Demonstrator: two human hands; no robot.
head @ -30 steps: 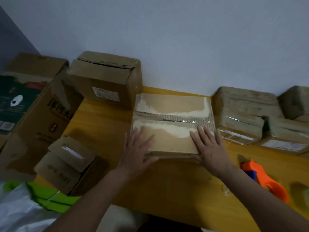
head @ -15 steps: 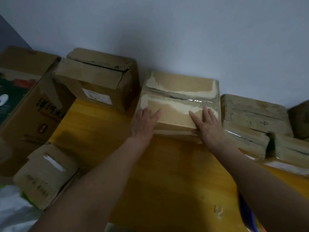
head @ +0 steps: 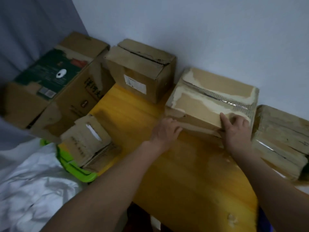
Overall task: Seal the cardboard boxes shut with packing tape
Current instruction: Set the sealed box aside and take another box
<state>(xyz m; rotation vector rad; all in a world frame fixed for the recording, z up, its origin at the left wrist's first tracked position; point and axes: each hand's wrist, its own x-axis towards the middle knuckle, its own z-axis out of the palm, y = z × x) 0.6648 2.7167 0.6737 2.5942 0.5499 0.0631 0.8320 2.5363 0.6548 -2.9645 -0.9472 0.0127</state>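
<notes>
The taped box [head: 212, 101] sits at the back of the yellow bench [head: 175, 173], against the wall. The left hand [head: 164, 131] presses its near-left edge, fingers loosely curled together; the right hand [head: 235, 129] lies on its near-right corner, fingers spread apart.

A taped box [head: 212, 101] is pressed against the wall by the left hand [head: 164, 130] and right hand [head: 235, 127] on the yellow counter [head: 184, 173]; other boxes are ranged alongside.
</notes>
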